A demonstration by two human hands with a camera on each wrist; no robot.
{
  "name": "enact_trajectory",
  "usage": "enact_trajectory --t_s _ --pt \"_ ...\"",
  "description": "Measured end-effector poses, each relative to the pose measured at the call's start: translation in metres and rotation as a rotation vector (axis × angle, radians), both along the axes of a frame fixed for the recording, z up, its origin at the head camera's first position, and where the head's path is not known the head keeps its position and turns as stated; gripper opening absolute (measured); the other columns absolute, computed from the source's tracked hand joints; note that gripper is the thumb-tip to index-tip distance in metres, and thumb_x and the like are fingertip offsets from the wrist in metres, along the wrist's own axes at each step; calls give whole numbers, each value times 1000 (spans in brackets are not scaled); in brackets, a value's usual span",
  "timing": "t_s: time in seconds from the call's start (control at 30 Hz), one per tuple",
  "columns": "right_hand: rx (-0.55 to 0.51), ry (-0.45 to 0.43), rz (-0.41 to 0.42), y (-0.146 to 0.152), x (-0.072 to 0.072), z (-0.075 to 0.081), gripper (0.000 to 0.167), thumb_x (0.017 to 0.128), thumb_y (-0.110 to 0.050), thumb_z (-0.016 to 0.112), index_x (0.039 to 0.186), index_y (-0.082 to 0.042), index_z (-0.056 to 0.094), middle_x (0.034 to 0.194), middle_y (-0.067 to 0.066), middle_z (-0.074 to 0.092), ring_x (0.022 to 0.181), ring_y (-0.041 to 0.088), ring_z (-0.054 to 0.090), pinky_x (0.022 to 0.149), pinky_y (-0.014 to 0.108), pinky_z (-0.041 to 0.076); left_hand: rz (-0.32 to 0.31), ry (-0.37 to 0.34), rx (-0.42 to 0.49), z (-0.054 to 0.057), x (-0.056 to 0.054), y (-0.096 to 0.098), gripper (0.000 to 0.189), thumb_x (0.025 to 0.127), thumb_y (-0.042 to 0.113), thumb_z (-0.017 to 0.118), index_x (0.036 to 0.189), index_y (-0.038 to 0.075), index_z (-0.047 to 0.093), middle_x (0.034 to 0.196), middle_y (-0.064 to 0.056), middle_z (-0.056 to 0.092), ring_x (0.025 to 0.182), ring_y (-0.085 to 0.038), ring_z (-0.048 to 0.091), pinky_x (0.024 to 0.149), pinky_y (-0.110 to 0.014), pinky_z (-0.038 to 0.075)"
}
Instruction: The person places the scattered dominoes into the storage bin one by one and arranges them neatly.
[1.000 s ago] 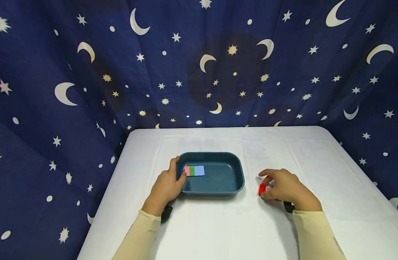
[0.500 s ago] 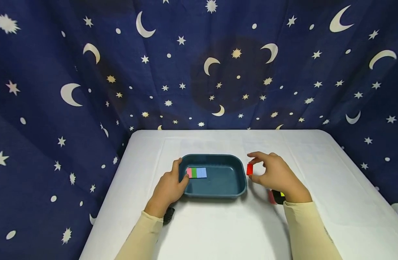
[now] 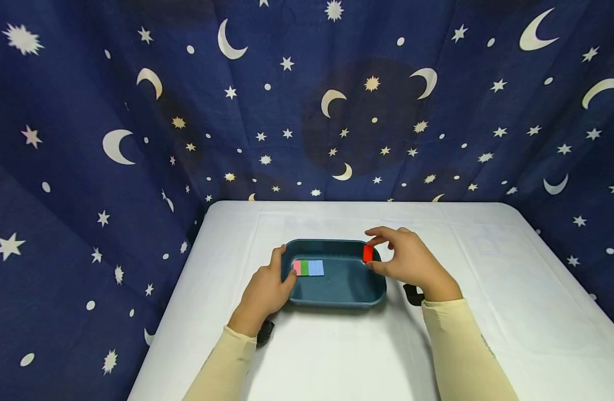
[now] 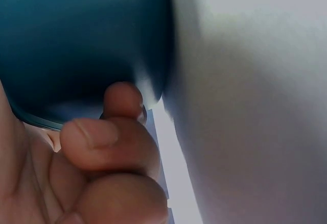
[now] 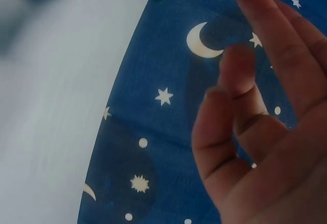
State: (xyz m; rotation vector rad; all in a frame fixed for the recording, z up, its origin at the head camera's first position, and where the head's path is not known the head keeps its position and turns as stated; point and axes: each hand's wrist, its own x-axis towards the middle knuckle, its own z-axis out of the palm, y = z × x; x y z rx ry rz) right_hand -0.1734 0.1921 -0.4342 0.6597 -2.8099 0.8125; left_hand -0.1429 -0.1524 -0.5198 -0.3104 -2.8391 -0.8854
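My left hand (image 3: 264, 289) grips the left end of a dark teal plastic tray (image 3: 332, 304), with the thumb over the rim. In the left wrist view its fingers (image 4: 122, 152) curl beside the tray's outer wall (image 4: 87, 40). Inside the tray, near that thumb, lies a row of small flat blocks: a pink block (image 3: 297, 268), a green block (image 3: 304, 268) and light blue blocks (image 3: 315, 268). Over the tray's right end, my right hand (image 3: 409, 259) pinches a red block (image 3: 368, 253) between thumb and fingertips. Only a bit of red shows in the right wrist view.
The tray stands on a table with a white cloth (image 3: 327, 356). Behind and at the sides hangs a dark blue curtain (image 3: 286, 111) with moons and stars. A black wrist device (image 3: 413, 295) shows under the right wrist and another (image 3: 265, 333) under the left.
My right hand has lifted the red block off the table at the right and carried it left, over the tray. The left hand keeps its grip on the tray.
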Motion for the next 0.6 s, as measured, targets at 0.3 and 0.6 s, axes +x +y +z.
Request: enact_trajectory --t_s 0.3,0.6 --pt "-41 -22 32 -26 -10 6 68 76 -28 95 138 -23 68 112 -12 77 94 26 56 81 42 45 18 -33 1 -1 1 -1 69 103 42 59 162 17 32 71 -8 65 63 -18 62 63 -43 51" --pt "-87 8 72 -51 -21 6 66 77 -28 95 138 -25 68 113 -14 76 94 27 58 80 41 46 5 -19 0 0 0 -2 69 104 42 59 161 15 33 65 -4 60 60 -15 59 61 -41 50"
